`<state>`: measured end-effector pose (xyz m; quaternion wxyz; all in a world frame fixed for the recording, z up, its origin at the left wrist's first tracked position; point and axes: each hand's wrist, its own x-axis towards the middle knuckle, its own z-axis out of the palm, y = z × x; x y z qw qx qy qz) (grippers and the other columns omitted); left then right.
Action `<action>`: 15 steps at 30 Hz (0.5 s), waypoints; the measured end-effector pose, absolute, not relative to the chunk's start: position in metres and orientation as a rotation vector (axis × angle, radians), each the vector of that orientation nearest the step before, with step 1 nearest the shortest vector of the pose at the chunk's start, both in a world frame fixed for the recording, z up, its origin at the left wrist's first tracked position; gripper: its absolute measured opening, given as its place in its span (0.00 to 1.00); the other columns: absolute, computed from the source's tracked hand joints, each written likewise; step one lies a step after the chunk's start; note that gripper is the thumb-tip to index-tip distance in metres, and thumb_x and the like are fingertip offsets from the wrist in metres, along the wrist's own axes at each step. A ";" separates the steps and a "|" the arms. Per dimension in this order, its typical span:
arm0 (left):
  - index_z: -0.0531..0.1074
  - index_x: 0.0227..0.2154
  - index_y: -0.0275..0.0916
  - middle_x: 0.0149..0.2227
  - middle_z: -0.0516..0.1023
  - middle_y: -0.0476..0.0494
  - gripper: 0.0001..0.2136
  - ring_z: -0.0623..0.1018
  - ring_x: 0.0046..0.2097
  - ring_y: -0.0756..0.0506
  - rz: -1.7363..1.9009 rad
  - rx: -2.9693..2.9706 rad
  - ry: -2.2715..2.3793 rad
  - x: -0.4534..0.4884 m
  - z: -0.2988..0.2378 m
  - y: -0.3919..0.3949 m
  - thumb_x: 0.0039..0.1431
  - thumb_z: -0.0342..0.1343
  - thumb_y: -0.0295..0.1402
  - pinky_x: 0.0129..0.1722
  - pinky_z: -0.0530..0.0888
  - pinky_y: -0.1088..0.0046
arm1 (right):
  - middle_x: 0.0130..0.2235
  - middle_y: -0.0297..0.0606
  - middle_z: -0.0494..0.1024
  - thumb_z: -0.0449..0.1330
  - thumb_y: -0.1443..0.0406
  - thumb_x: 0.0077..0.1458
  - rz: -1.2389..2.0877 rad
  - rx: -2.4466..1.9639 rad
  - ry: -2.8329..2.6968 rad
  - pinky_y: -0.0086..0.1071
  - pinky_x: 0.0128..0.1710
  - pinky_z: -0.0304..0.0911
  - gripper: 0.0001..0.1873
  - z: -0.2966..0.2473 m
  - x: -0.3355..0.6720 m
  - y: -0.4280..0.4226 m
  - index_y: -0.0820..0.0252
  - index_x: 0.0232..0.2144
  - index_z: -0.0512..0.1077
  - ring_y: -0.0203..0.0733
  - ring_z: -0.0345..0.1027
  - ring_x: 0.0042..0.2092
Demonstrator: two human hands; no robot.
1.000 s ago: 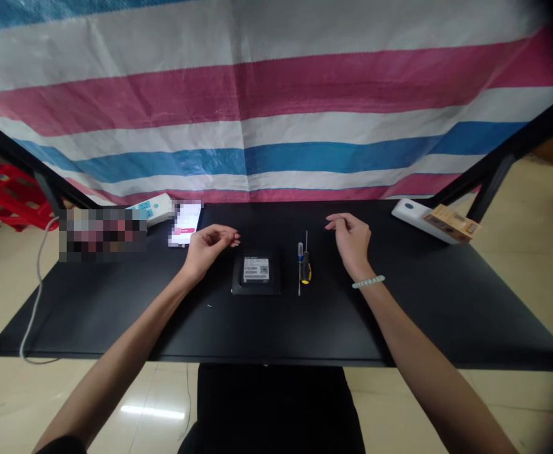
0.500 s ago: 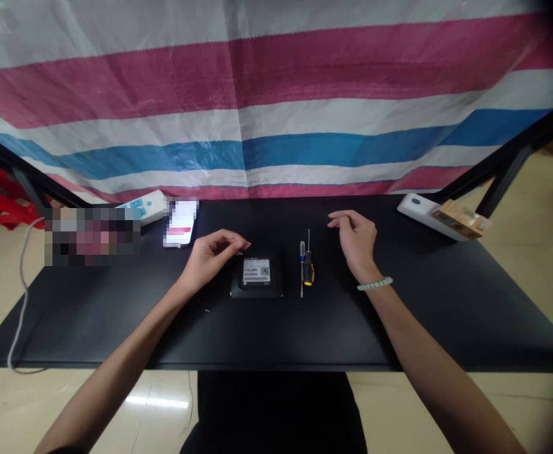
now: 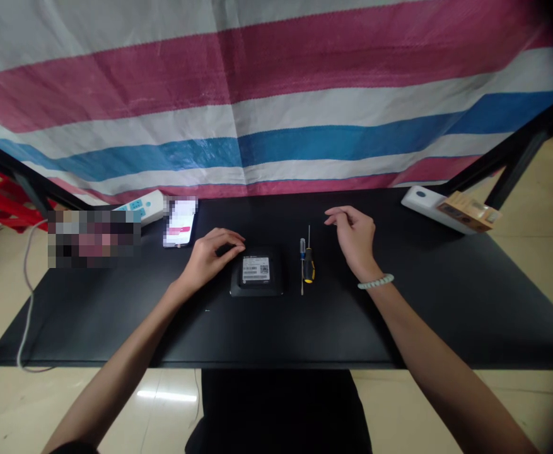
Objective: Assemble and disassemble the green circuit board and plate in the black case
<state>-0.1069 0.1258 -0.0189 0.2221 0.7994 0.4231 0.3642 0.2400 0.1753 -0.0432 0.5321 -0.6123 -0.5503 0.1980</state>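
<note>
A small black box with a white label on top lies in the middle of the black table. My left hand rests at the box's left edge, its curled fingers touching the upper left corner, and it holds nothing. Two screwdrivers lie side by side just right of the box, one with a blue handle and one black and yellow. My right hand hovers right of the screwdrivers with its fingers loosely bent and apart, and it is empty. A pale bead bracelet is on that wrist.
A phone with a lit screen and a white power strip lie at the back left. Another white power strip with a small cardboard box on it sits at the back right. A striped tarp hangs behind.
My left hand has moved right and down from the open table surface onto the left edge of the black box. My right hand has barely moved.
</note>
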 end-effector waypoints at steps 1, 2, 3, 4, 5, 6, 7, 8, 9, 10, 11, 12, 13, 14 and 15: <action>0.81 0.40 0.43 0.45 0.85 0.41 0.07 0.82 0.49 0.40 1.018 2.202 1.167 -0.106 -0.019 0.125 0.70 0.62 0.39 0.53 0.75 0.59 | 0.30 0.36 0.83 0.56 0.64 0.59 0.475 -1.460 -1.313 0.35 0.38 0.68 0.14 -0.043 0.240 0.176 0.55 0.34 0.83 0.43 0.79 0.34; 0.81 0.39 0.43 0.45 0.85 0.41 0.07 0.82 0.49 0.40 1.029 2.195 1.169 -0.104 -0.018 0.124 0.70 0.62 0.39 0.53 0.75 0.59 | 0.30 0.36 0.83 0.56 0.64 0.59 0.477 -1.459 -1.315 0.35 0.37 0.68 0.14 -0.044 0.240 0.176 0.55 0.34 0.83 0.43 0.79 0.34; 0.81 0.39 0.43 0.45 0.85 0.41 0.07 0.82 0.48 0.40 1.039 2.191 1.173 -0.103 -0.018 0.122 0.70 0.62 0.39 0.53 0.75 0.59 | 0.30 0.36 0.83 0.56 0.64 0.59 0.477 -1.458 -1.317 0.35 0.37 0.68 0.14 -0.044 0.240 0.176 0.55 0.34 0.83 0.43 0.79 0.34; 0.80 0.38 0.43 0.44 0.85 0.41 0.08 0.82 0.48 0.40 1.045 2.192 1.177 -0.102 -0.017 0.121 0.71 0.62 0.40 0.52 0.75 0.59 | 0.30 0.36 0.83 0.56 0.64 0.59 0.475 -1.455 -1.319 0.35 0.36 0.68 0.14 -0.044 0.240 0.176 0.55 0.34 0.83 0.43 0.78 0.34; 0.80 0.38 0.43 0.44 0.85 0.41 0.08 0.82 0.48 0.40 1.046 2.201 1.180 -0.101 -0.017 0.120 0.71 0.61 0.40 0.52 0.75 0.59 | 0.29 0.36 0.83 0.56 0.64 0.59 0.472 -1.452 -1.321 0.35 0.36 0.68 0.14 -0.044 0.240 0.176 0.55 0.34 0.82 0.43 0.78 0.34; 0.79 0.38 0.43 0.44 0.84 0.41 0.08 0.82 0.48 0.40 1.040 2.222 1.181 -0.101 -0.016 0.120 0.72 0.60 0.40 0.51 0.75 0.59 | 0.29 0.36 0.83 0.55 0.64 0.59 0.467 -1.448 -1.321 0.34 0.36 0.68 0.14 -0.044 0.240 0.176 0.55 0.33 0.82 0.43 0.78 0.34; 0.78 0.38 0.42 0.43 0.84 0.42 0.09 0.81 0.47 0.41 1.025 2.252 1.181 -0.102 -0.016 0.120 0.72 0.59 0.40 0.51 0.75 0.60 | 0.29 0.36 0.83 0.55 0.64 0.59 0.464 -1.446 -1.321 0.34 0.36 0.68 0.14 -0.044 0.240 0.176 0.55 0.33 0.82 0.43 0.78 0.33; 0.78 0.38 0.42 0.44 0.84 0.41 0.09 0.81 0.47 0.41 0.998 2.287 1.185 -0.103 -0.016 0.120 0.73 0.58 0.39 0.51 0.75 0.60 | 0.29 0.36 0.83 0.55 0.64 0.59 0.464 -1.444 -1.320 0.35 0.36 0.68 0.14 -0.044 0.241 0.176 0.55 0.33 0.82 0.43 0.78 0.33; 0.77 0.39 0.42 0.44 0.83 0.41 0.09 0.80 0.47 0.41 0.964 2.327 1.193 -0.104 -0.016 0.121 0.74 0.57 0.39 0.51 0.75 0.60 | 0.29 0.36 0.83 0.55 0.64 0.59 0.467 -1.444 -1.319 0.35 0.36 0.69 0.14 -0.044 0.241 0.176 0.55 0.33 0.82 0.43 0.78 0.33; 0.76 0.39 0.42 0.45 0.83 0.40 0.09 0.80 0.48 0.40 0.924 2.370 1.205 -0.105 -0.016 0.121 0.75 0.55 0.38 0.51 0.75 0.60 | 0.29 0.36 0.83 0.56 0.64 0.59 0.472 -1.444 -1.319 0.35 0.36 0.69 0.14 -0.045 0.241 0.176 0.55 0.34 0.82 0.43 0.78 0.33; 0.76 0.40 0.42 0.46 0.82 0.39 0.09 0.79 0.49 0.40 0.878 2.416 1.219 -0.106 -0.016 0.122 0.75 0.54 0.38 0.52 0.74 0.59 | 0.29 0.36 0.83 0.56 0.64 0.59 0.477 -1.443 -1.320 0.35 0.37 0.69 0.14 -0.045 0.241 0.177 0.55 0.34 0.82 0.43 0.78 0.33; 0.76 0.40 0.42 0.48 0.82 0.38 0.09 0.78 0.51 0.39 0.830 2.460 1.232 -0.106 -0.017 0.123 0.75 0.53 0.37 0.53 0.73 0.58 | 0.29 0.36 0.83 0.56 0.64 0.59 0.480 -1.440 -1.320 0.36 0.37 0.70 0.14 -0.046 0.241 0.177 0.55 0.34 0.82 0.43 0.78 0.33; 0.75 0.40 0.42 0.51 0.82 0.38 0.09 0.78 0.53 0.38 0.786 2.500 1.242 -0.106 -0.017 0.123 0.75 0.52 0.37 0.54 0.73 0.56 | 0.29 0.35 0.83 0.56 0.64 0.59 0.482 -1.437 -1.322 0.36 0.38 0.70 0.14 -0.046 0.240 0.177 0.55 0.33 0.82 0.43 0.78 0.33; 0.75 0.40 0.42 0.53 0.81 0.37 0.09 0.77 0.55 0.36 0.749 2.536 1.247 -0.106 -0.017 0.123 0.75 0.52 0.37 0.55 0.72 0.55 | 0.29 0.35 0.83 0.56 0.64 0.59 0.481 -1.434 -1.323 0.36 0.38 0.70 0.14 -0.047 0.240 0.177 0.55 0.33 0.82 0.43 0.79 0.33; 0.74 0.39 0.42 0.56 0.80 0.37 0.09 0.76 0.58 0.35 0.719 2.564 1.247 -0.106 -0.017 0.124 0.75 0.51 0.36 0.57 0.71 0.54 | 0.29 0.35 0.83 0.56 0.64 0.59 0.480 -1.430 -1.325 0.36 0.39 0.71 0.14 -0.047 0.240 0.177 0.55 0.33 0.82 0.43 0.79 0.34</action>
